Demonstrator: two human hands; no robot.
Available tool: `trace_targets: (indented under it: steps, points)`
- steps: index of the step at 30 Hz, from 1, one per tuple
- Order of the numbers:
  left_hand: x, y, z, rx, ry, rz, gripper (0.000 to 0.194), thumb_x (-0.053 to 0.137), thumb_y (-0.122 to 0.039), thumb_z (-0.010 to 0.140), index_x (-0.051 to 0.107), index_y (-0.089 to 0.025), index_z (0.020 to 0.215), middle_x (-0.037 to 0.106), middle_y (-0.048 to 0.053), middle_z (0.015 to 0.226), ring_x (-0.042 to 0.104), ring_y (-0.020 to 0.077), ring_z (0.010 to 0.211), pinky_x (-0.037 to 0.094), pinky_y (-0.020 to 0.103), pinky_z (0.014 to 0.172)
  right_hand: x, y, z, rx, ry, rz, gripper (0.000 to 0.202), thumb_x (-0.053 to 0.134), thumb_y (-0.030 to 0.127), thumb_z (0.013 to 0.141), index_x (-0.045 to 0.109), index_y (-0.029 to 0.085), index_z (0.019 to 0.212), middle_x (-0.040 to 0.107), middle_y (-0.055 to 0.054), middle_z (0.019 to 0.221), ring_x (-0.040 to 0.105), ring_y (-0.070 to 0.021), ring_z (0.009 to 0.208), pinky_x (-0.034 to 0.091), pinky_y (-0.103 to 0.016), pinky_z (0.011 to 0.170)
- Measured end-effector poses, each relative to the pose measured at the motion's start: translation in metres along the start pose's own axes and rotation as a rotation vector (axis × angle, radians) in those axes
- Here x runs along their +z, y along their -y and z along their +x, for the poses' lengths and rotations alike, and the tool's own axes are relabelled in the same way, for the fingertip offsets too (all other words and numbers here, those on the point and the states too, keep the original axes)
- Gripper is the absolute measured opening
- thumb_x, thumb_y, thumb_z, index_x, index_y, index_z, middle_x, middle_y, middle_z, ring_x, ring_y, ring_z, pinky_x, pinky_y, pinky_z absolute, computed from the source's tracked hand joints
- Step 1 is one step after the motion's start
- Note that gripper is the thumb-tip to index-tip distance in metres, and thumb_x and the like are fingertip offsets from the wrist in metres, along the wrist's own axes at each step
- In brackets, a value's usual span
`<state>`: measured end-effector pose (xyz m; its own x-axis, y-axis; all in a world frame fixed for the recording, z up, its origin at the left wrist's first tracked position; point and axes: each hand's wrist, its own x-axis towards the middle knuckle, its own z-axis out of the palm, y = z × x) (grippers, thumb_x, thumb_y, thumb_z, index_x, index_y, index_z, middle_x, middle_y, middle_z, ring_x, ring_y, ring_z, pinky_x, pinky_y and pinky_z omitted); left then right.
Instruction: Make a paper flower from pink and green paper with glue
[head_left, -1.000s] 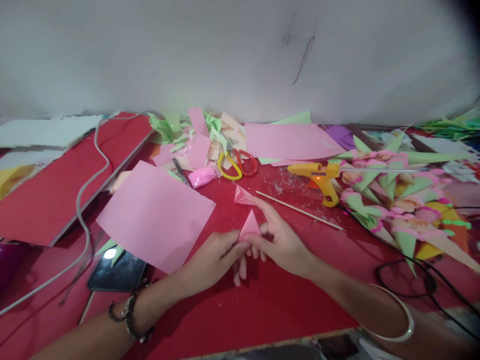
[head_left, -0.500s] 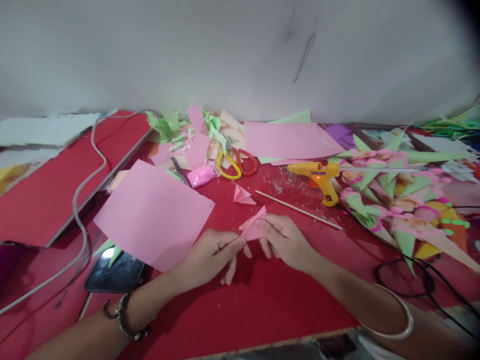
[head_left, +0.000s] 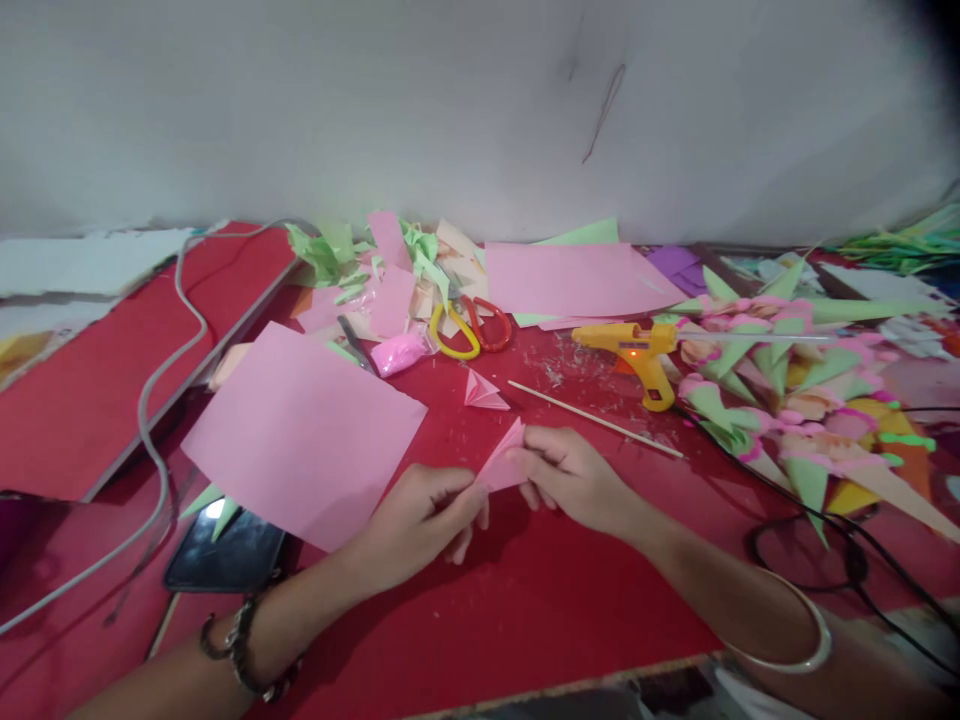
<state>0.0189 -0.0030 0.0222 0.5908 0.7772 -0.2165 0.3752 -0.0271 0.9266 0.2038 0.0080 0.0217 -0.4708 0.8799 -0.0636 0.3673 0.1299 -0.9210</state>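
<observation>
Red worktop [head_left: 555,610]: left hand [head_left: 420,520] and right hand [head_left: 585,482] pinch one folded paper [head_left: 501,468]; one pink triangle [head_left: 484,393] lies just farther.

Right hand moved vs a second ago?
Yes. The right hand has drawn its index finger back toward the wearer, away from the unheld folded pink piece, which sits unmoved beside the wooden stick.

- One glue gun [head_left: 651,365]
- Left of the glue gun: two folded pink papers [head_left: 501,468], one pair of scissors [head_left: 474,338]
- Farther left of the glue gun: one phone [head_left: 225,562]
- Just nearside of the glue gun: one wooden stick [head_left: 596,420]
</observation>
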Motion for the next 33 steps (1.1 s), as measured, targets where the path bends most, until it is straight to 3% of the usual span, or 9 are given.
trace_targets:
  steps: [4, 7, 11, 14, 19, 24, 26, 31, 33]
  points:
    - [-0.003, 0.003, 0.002, 0.092, -0.076, 0.054, 0.033, 0.037, -0.024, 0.076, 0.025, -0.017, 0.046, 0.023, -0.006, 0.043, 0.023, 0.0046, 0.041, 0.018, 0.018, 0.04, -0.016, -0.011, 0.007, -0.179, -0.331, -0.458, 0.017, 0.039, 0.025, 0.086, 0.054, 0.018, 0.083, 0.061, -0.004, 0.079, 0.055, -0.0147, 0.075, 0.042, -0.027, 0.071]
    - [-0.006, 0.005, 0.003, 0.105, -0.091, 0.031, 0.03, 0.036, -0.024, 0.073, 0.025, -0.018, 0.046, 0.022, -0.005, 0.045, 0.023, 0.0054, 0.043, 0.018, 0.02, 0.041, -0.027, -0.023, 0.012, -0.103, -0.511, -0.909, 0.019, 0.047, 0.023, 0.08, 0.053, 0.016, 0.096, 0.057, -0.01, 0.095, 0.05, -0.0236, 0.091, 0.038, -0.036, 0.079]
    - [-0.007, 0.008, 0.003, 0.082, -0.182, -0.025, 0.027, 0.036, -0.026, 0.072, 0.03, -0.017, 0.047, 0.032, -0.004, 0.047, 0.033, 0.0076, 0.046, 0.027, 0.02, 0.046, -0.033, -0.035, 0.013, 0.115, -0.405, -1.263, 0.016, 0.04, 0.016, 0.082, 0.055, 0.014, 0.089, 0.058, -0.01, 0.084, 0.052, -0.0234, 0.081, 0.039, -0.032, 0.064]
    - [-0.007, 0.009, 0.005, 0.093, -0.262, -0.078, 0.023, 0.037, -0.025, 0.071, 0.037, -0.018, 0.049, 0.043, -0.002, 0.054, 0.041, 0.0097, 0.053, 0.034, 0.02, 0.052, -0.033, -0.035, 0.013, 0.154, -0.362, -1.358, 0.023, 0.031, 0.008, 0.084, 0.054, 0.013, 0.085, 0.058, -0.012, 0.081, 0.053, -0.0231, 0.077, 0.036, -0.03, 0.057]
    - [-0.008, 0.008, 0.008, 0.092, -0.334, -0.081, 0.021, 0.038, -0.024, 0.072, 0.042, -0.018, 0.051, 0.047, -0.002, 0.061, 0.046, 0.0115, 0.06, 0.039, 0.022, 0.059, -0.029, -0.02, 0.012, 0.128, -0.419, -1.09, 0.019, 0.031, 0.019, 0.087, 0.05, 0.016, 0.086, 0.059, -0.007, 0.072, 0.055, -0.0186, 0.063, 0.033, -0.025, 0.05]
    - [-0.01, 0.006, 0.009, 0.071, -0.274, -0.044, 0.023, 0.038, -0.024, 0.077, 0.053, -0.016, 0.061, 0.054, -0.001, 0.069, 0.051, 0.0127, 0.067, 0.04, 0.022, 0.065, -0.011, -0.003, 0.004, -0.131, -0.176, -0.596, 0.016, 0.037, 0.026, 0.088, 0.05, 0.018, 0.092, 0.063, -0.004, 0.081, 0.059, -0.0148, 0.069, 0.04, -0.023, 0.058]
    - [-0.011, 0.005, 0.009, 0.098, -0.26, -0.056, 0.024, 0.038, -0.024, 0.077, 0.056, -0.016, 0.064, 0.056, 0.0, 0.072, 0.052, 0.0133, 0.07, 0.04, 0.022, 0.067, -0.004, -0.001, 0.001, -0.198, -0.156, -0.481, 0.016, 0.038, 0.027, 0.088, 0.051, 0.019, 0.092, 0.064, -0.003, 0.083, 0.059, -0.0138, 0.072, 0.041, -0.022, 0.062]
    - [-0.012, 0.003, 0.007, 0.082, -0.352, -0.051, 0.031, 0.037, -0.02, 0.077, 0.056, -0.016, 0.054, 0.055, 0.0, 0.065, 0.051, 0.0123, 0.066, 0.04, 0.022, 0.068, 0.0, 0.0, -0.005, -0.187, -0.496, -0.386, 0.015, 0.04, 0.029, 0.086, 0.053, 0.021, 0.087, 0.059, 0.0, 0.066, 0.054, -0.0116, 0.055, 0.04, -0.022, 0.053]
    - [-0.012, 0.003, 0.007, 0.091, -0.36, -0.046, 0.031, 0.038, -0.02, 0.077, 0.057, -0.016, 0.054, 0.055, 0.0, 0.065, 0.052, 0.0124, 0.065, 0.04, 0.022, 0.067, 0.0, 0.001, -0.005, -0.202, -0.481, -0.384, 0.016, 0.041, 0.029, 0.086, 0.054, 0.02, 0.086, 0.059, 0.0, 0.065, 0.052, -0.0108, 0.053, 0.039, -0.021, 0.052]
